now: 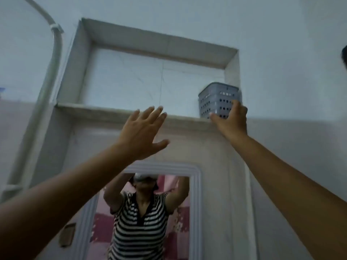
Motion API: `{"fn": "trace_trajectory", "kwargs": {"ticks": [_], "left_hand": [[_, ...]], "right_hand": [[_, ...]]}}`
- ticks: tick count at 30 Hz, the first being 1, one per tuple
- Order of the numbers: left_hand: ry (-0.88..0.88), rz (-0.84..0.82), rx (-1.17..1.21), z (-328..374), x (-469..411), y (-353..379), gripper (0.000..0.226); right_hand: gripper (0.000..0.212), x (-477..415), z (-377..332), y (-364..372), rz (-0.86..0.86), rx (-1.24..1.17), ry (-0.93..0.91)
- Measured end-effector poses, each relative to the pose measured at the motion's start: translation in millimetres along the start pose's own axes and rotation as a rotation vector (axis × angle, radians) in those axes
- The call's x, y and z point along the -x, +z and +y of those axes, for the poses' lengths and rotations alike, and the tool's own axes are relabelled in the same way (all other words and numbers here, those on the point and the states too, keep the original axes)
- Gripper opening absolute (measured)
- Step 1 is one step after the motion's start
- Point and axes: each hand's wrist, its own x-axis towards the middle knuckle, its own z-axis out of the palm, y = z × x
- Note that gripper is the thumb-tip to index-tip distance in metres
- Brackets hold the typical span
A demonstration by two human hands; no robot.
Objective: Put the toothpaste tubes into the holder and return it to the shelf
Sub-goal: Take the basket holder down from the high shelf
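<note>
Overhead, niche: a recess in the wall, above both raised hands.
Shelf (pixel 116 112): its stone ledge runs just beyond the fingertips of both hands.
Mirror (pixel 196 184): below the hands, between the forearms.
Holder (pixel 216 99): grey perforated basket standing on the shelf's right end; contents hidden.
Right hand (pixel 231 119): thumb and fingers wrapped around the holder's lower front corner.
Left hand (pixel 142 132): fingers spread wide, holding nothing, just before the ledge.

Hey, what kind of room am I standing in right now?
Probably a home bathroom: a white-framed wall mirror, a recessed tiled wall shelf above it, and a grey perforated plastic holder on that shelf under your right hand.
</note>
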Motion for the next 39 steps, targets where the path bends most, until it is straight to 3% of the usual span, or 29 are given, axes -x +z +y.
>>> {"fn": "trace_trajectory", "kwargs": {"ticks": [5,10,13,19,23,25,29,33,36,38,39], "left_hand": [[-0.083,-0.174,-0.008,-22,-20,32,0.097],[-0.070,-0.158,0.088,-31,-18,46,0.092],[-0.066,-0.169,0.120,-32,-19,44,0.093],[-0.099,-0.216,0.173,-29,-20,32,0.089],[-0.120,-0.208,0.287,-28,-21,19,0.081],[-0.191,-0.182,0.493,-23,-18,10,0.078],[-0.295,-0.146,1.232,7,-3,-10,0.080],[-0.429,-0.172,1.718,62,48,-13,0.054],[-0.634,-0.105,1.931,119,137,6,0.041],[-0.779,-0.108,1.873,152,209,23,0.031],[-0.846,-0.195,1.834,164,245,31,0.030]], "right_hand": [[0.120,-26,-3,14,-0.096,0.073,0.272],[0.137,-23,-21,45,0.040,0.192,0.184],[0.145,-35,-36,50,0.037,0.173,0.157],[0.133,-60,-55,31,-0.102,0.120,0.183],[0.121,-43,-66,-2,-0.099,-0.122,0.112],[0.115,-19,-70,-24,-0.088,-0.223,0.041],[0.117,46,-65,-59,-0.200,-0.416,-0.017],[0.113,140,-24,-51,-0.352,-0.581,-0.062],[0.094,242,29,-30,-0.366,-0.640,-0.004],[0.095,319,72,-21,-0.408,-0.646,0.117],[0.098,357,94,-19,-0.438,-0.638,0.182]]}}
